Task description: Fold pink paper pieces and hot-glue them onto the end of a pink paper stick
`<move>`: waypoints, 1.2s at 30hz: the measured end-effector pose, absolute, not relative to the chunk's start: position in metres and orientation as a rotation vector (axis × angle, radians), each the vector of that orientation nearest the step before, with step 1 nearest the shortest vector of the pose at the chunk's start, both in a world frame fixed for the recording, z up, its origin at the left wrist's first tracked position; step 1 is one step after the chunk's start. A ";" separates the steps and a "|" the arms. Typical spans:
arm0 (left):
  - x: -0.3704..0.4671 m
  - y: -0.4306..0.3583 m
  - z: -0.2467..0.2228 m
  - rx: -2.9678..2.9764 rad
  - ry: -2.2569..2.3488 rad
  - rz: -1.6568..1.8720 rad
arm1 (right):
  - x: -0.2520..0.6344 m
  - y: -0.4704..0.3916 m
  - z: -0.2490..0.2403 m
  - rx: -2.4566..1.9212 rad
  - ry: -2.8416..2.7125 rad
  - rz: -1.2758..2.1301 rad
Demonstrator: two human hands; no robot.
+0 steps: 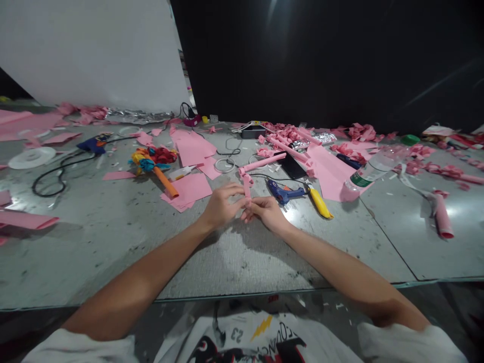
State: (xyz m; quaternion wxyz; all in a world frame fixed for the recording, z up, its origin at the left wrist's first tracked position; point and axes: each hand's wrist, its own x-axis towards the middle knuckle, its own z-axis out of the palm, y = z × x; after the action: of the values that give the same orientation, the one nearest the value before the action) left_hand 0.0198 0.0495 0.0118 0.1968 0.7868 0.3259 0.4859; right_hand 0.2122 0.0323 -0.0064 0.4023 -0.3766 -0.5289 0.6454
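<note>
Near the middle of the table, my left hand (226, 204) is closed on a small pink paper strip (247, 187) with folded, curled bits at its top. The fingertips of my right hand (264, 212) pinch the strip's lower end, close against my left fingertips. Just beyond the strip lies a thin pink paper roll (264, 162), its left end at the strip's top; whether they are joined I cannot tell. A blue glue gun (285, 192) and a yellow tool (320, 203) lie to the right of my right hand.
Pink sheets (192, 189) and an orange stick with coloured paper (165, 181) lie left. Behind are a black phone (290, 166), a dark box (253, 132) and crumpled pink paper. Rightward are a clear bottle (372, 170) and a pink roll (441, 216). Black cords cross the grey table (234, 267).
</note>
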 end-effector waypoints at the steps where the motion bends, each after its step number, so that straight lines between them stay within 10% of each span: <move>1: 0.020 0.050 0.011 2.199 0.919 1.337 | 0.212 0.032 -0.006 -0.955 -1.333 1.634; 36: 0.016 0.042 0.012 2.711 0.981 1.296 | 0.210 0.026 0.004 -0.988 -1.363 1.562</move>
State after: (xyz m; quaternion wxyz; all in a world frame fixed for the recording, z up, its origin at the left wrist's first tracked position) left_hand 0.0162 0.0425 0.0117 -0.0098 0.8576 0.3102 0.4100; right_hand 0.2104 0.0257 0.0040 0.4099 -0.3922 -0.5415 0.6204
